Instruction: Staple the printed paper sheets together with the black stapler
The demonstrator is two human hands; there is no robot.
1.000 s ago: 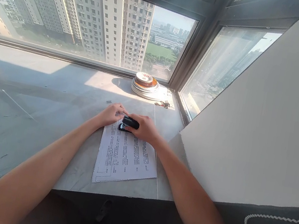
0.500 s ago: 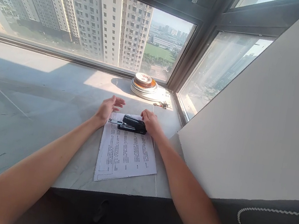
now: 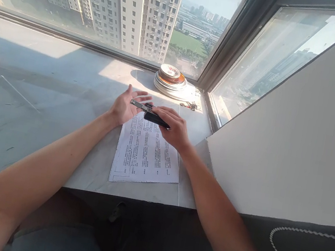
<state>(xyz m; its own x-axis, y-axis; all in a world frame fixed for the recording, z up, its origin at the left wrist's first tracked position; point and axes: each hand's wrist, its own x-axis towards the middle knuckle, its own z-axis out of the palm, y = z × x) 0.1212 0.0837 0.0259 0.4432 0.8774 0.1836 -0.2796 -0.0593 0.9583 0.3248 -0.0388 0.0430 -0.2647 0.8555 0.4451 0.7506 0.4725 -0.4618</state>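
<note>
Your right hand [image 3: 175, 129] grips the black stapler [image 3: 152, 116] above the printed sheets [image 3: 145, 156]; your left hand [image 3: 126, 105] spreads wide beside its metal tip.

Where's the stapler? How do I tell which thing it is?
Find the wide grey windowsill, then the printed paper lying on it. Above the paper's top edge the right hand grips the stapler. It is black and long with a silver tip, unlike the round plates behind.
</note>
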